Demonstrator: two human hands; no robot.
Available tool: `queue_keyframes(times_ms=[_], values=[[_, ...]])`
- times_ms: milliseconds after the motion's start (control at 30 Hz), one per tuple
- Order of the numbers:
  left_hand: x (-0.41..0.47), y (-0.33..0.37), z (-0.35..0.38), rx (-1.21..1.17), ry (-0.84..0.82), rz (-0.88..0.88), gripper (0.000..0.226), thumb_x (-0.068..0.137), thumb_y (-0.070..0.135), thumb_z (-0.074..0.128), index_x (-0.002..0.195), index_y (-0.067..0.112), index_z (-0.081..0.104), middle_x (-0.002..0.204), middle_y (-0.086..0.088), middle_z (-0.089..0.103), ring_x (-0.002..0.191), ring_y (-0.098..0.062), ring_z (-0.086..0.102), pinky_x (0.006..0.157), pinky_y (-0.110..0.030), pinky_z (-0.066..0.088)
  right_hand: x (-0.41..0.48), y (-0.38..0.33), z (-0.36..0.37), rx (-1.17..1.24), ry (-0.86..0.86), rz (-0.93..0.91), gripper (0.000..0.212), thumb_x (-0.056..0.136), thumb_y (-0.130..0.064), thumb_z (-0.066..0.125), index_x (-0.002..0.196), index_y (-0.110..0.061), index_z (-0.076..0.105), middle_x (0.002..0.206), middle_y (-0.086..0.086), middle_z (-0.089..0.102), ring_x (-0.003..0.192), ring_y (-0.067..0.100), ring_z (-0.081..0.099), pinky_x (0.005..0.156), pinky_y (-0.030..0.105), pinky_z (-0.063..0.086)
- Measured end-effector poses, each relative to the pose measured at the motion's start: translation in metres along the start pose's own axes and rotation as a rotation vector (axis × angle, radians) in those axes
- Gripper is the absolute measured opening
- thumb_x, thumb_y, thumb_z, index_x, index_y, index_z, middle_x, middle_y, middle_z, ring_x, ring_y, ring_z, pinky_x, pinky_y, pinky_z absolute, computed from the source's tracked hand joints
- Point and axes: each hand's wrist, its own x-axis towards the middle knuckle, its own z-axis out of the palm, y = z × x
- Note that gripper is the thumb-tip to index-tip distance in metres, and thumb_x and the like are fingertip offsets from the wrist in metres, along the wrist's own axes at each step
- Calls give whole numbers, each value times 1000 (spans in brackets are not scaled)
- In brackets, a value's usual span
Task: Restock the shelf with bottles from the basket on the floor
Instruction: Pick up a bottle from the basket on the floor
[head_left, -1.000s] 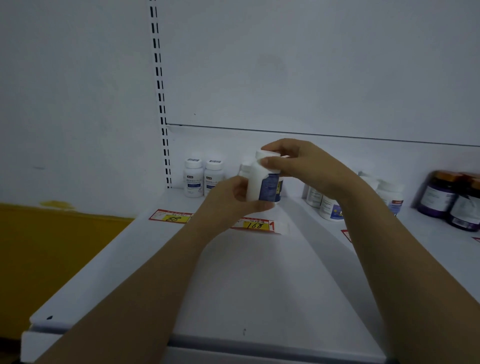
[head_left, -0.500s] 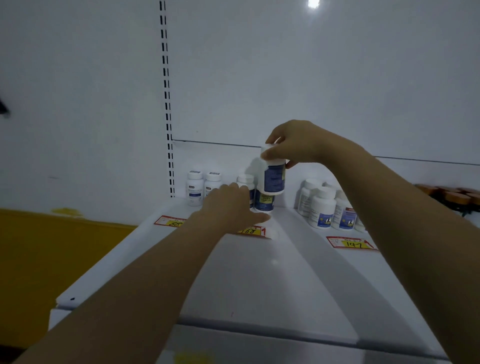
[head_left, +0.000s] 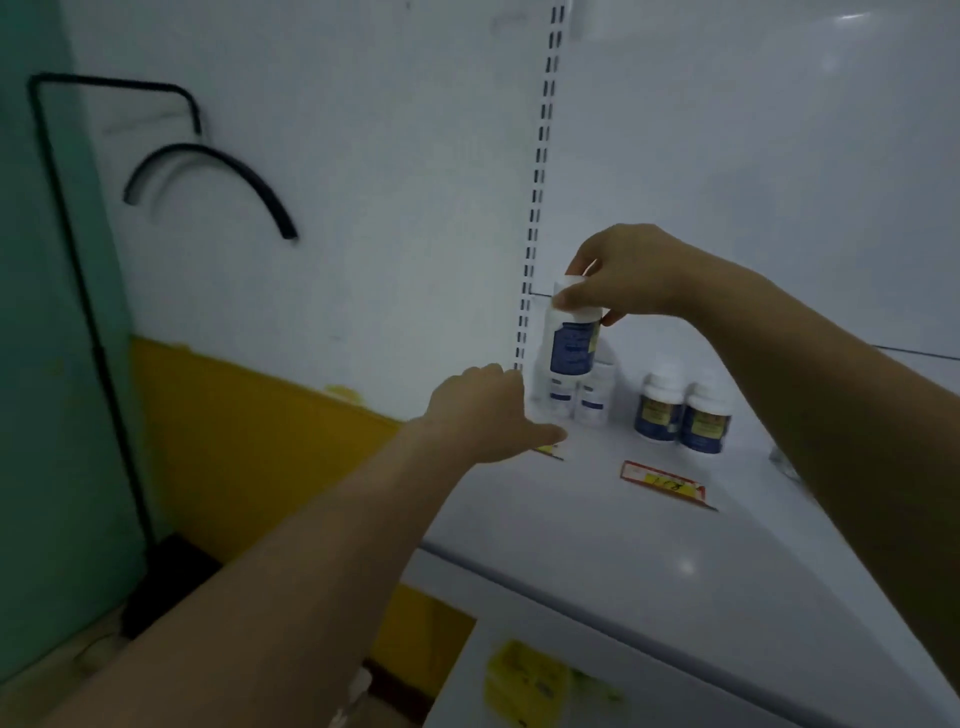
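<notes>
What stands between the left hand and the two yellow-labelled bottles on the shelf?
Head view: two small white bottles stand there; the right hand grips a blue-labelled bottle above them.

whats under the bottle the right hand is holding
Two small white bottles with blue labels stand on the shelf below it. The held bottle hides most of their tops, so contact cannot be seen.

On the shelf (head_left: 597, 545), a pair of small bottles (head_left: 592, 397) stands at the back left corner, just beside the slotted upright (head_left: 540, 166). A second pair of bottles (head_left: 680, 410) stands to their right, with a price tag (head_left: 665, 483) lying before it. The right grip (head_left: 623, 270) holds a bottle (head_left: 571, 348) upright by its cap above the small pair, while the left grip (head_left: 483, 410) hangs over the shelf's left edge, just left of them.
</notes>
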Motion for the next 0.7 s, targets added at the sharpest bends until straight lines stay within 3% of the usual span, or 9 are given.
queue_keyframes(times_ms=[67,133,200,267,433,500,600,700], values=[[-12,-36,-9,40,7,-80,59,78,69,54,101,16,49,99,-2,51,85,-17,47,70,-30,39,14,-34,21,15,-14,-65,36,87,-28,65,106,3,66,105,15,68,87,28,69,80,36,58],[-27,-77,-18,57,0,-154,57,78,70,52,95,16,44,101,-4,52,87,-19,49,70,-31,40,26,-70,44,42,-37,-127,36,86,-28,66,105,4,66,103,17,69,82,27,69,75,34,57],[-45,-120,-25,82,-7,-224,60,79,70,51,100,14,47,107,-5,54,92,-21,51,71,-32,42,39,-108,67,79,-68,-180,35,86,-26,66,105,3,66,103,16,69,79,25,68,70,29,56],[-65,-164,-32,110,-11,-295,66,78,71,50,109,13,51,114,-6,55,98,-22,52,75,-33,45,51,-146,91,108,-107,-228,34,85,-25,66,105,2,66,104,16,68,82,26,69,74,33,56],[-114,-263,-40,168,-29,-479,61,77,72,51,96,14,50,100,-3,53,87,-19,49,71,-33,46,80,-238,153,196,-215,-342,33,83,-24,69,106,-1,64,106,14,66,89,26,67,80,36,58],[-129,-299,-39,179,-48,-532,60,77,72,51,95,15,49,102,-4,53,88,-20,50,71,-34,46,89,-268,178,224,-261,-372,34,83,-23,69,107,-1,64,107,14,66,90,27,67,82,38,57],[-142,-346,-31,163,-78,-592,70,77,72,52,112,12,52,115,-7,54,101,-23,52,81,-38,49,106,-307,218,234,-327,-409,35,83,-23,70,108,0,63,107,16,66,91,30,68,83,40,57],[-142,-388,-9,141,-120,-654,66,77,71,52,104,12,49,112,-7,53,99,-24,51,76,-35,45,131,-333,264,224,-382,-421,38,82,-25,71,109,-1,62,107,15,65,87,30,69,78,37,56]])
